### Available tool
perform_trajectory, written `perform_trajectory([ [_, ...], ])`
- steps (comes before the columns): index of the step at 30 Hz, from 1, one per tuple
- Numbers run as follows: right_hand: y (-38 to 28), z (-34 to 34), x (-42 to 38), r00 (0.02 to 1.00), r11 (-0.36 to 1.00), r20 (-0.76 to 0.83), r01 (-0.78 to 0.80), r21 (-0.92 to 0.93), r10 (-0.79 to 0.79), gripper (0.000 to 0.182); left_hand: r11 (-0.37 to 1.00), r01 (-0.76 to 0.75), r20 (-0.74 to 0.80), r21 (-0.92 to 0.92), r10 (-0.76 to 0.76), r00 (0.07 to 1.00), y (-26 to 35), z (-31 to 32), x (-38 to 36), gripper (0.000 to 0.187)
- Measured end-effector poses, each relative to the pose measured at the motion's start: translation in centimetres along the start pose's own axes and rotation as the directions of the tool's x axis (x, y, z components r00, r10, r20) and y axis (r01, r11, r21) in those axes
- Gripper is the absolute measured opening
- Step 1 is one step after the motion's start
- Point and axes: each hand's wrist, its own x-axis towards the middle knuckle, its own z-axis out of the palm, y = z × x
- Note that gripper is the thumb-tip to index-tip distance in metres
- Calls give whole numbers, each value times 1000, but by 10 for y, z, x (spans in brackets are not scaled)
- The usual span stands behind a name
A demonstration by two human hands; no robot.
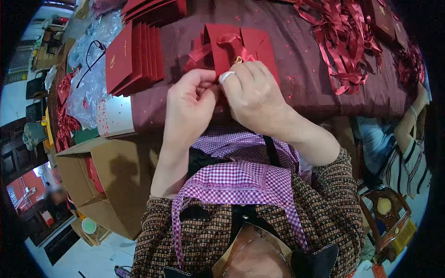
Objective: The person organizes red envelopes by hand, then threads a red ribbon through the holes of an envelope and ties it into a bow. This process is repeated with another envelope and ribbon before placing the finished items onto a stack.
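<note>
A red paper packet [259, 41] with an envelope-like flap lies on the table, a red satin ribbon [230, 41] looped over it. My right hand [252, 90], with a white wrap around one finger, is closed in a pinch at the ribbon, beside a small gold-coloured piece [238, 60]. At the packet's near left edge is my left hand [191, 99], its thumb and fingers curled inward. The fingertips of that hand meet close to the right hand, and what they hold is hidden. More ribbon [199, 54] spreads out left of the packet.
Several red packets with gold print [132, 58] stand bunched on the left of the dark tablecloth [296, 60]. Loose red ribbons [340, 46] heap at the right. Clear plastic wrapping [92, 69] lies far left, above an open cardboard box [106, 171]. Another person's arm [412, 111] reaches in at right.
</note>
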Motion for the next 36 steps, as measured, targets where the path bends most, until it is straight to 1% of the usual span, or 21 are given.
perform_trajectory([
  [1,2,1,0,1000,1000,-7,-1,-7,1,13,1000,13,-41,22,-12,999,-7,2,0,19],
  [4,8,-1,3,994,951,6,-111,289,114,13,997,-40,-20,67,41,999,-5,-4,1,21],
  [5,11,-5,5,994,958,-5,-104,269,109,13,995,-89,-26,40,91,996,-8,-5,2,21],
  [7,16,-14,8,984,894,45,-176,413,172,14,992,54,59,-114,-48,997,5,-14,1,21],
  [8,18,-17,8,978,850,57,-202,487,200,16,999,-28,99,-36,31,995,2,-17,4,22],
  [10,22,-17,7,979,844,38,-193,501,202,16,995,-103,138,17,99,985,-3,-20,7,23],
  [11,21,-17,6,972,848,50,-224,480,228,20,987,-145,119,62,137,983,-7,-18,8,25],
  [13,22,-10,1,976,825,2,-185,533,218,20,940,-277,156,200,249,956,-5,-15,11,28],
  [14,21,-5,-3,976,822,-24,-169,543,217,20,950,-236,155,204,207,966,-5,-15,10,26],
  [16,18,-4,-5,972,820,-66,-152,551,225,21,902,-326,189,283,281,941,-7,-15,9,23],
  [20,18,-8,-9,983,783,-29,-128,609,184,22,888,-372,218,270,320,922,-8,-15,7,13],
  [21,22,-7,-11,989,767,43,-137,627,142,20,887,-375,218,270,323,921,-8,-15,6,13],
  [22,26,-13,-9,989,768,40,-134,626,140,20,893,-351,215,281,298,930,-7,-17,6,13],
  [24,30,-30,0,976,762,181,-206,614,118,19,900,-324,213,291,270,939,-6,-18,5,12],
  [25,32,-31,2,981,810,157,-180,558,110,16,903,-330,212,274,278,937,-6,-18,6,13],
  [26,31,-31,2,981,808,160,-184,560,113,16,906,-335,212,256,286,935,-6,-18,6,14],
  [28,28,-30,4,994,885,110,-71,459,23,15,911,-344,203,227,301,932,-6,-16,6,14],
  [29,26,-28,4,997,898,66,-58,435,32,15,912,-341,202,229,298,933,-4,-15,5,14],
  [31,22,-26,3,998,900,49,-59,433,42,16,916,-352,238,195,304,922,2,-14,3,15],
  [33,20,-26,1,998,901,32,-61,430,52,16,909,-351,269,227,288,919,2,-15,2,14],
  [36,28,-28,2,992,841,125,-72,537,6,17,883,-360,311,302,266,912,-3,-18,0,12],
])
